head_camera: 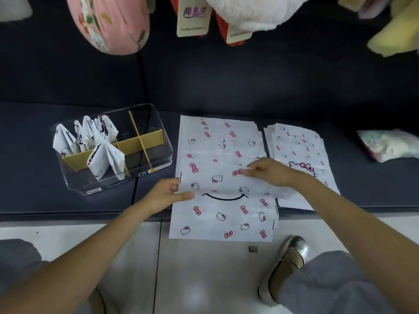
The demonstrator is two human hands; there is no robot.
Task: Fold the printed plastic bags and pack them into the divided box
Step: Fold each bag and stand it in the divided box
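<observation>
white bag (223, 177) w/ pink bows & cat faces lies flat on dark bench (90, 205), near end hanging over edge. my left hand (166, 193) pinches its left edge, right hand (267, 172) pinches mid-sheet. divided box (158, 159) just left, folded bags (90, 139) inside.

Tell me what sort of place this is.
Probably a toy or gift shop: plush toys with hanging cardboard price tags overhead, a stack of white printed plastic bags, a dark display shelf.

Dark bench (68, 155): divided box (158, 159), spread bag (222, 155), bag stack (301, 152), soft packet (390, 143).
</observation>
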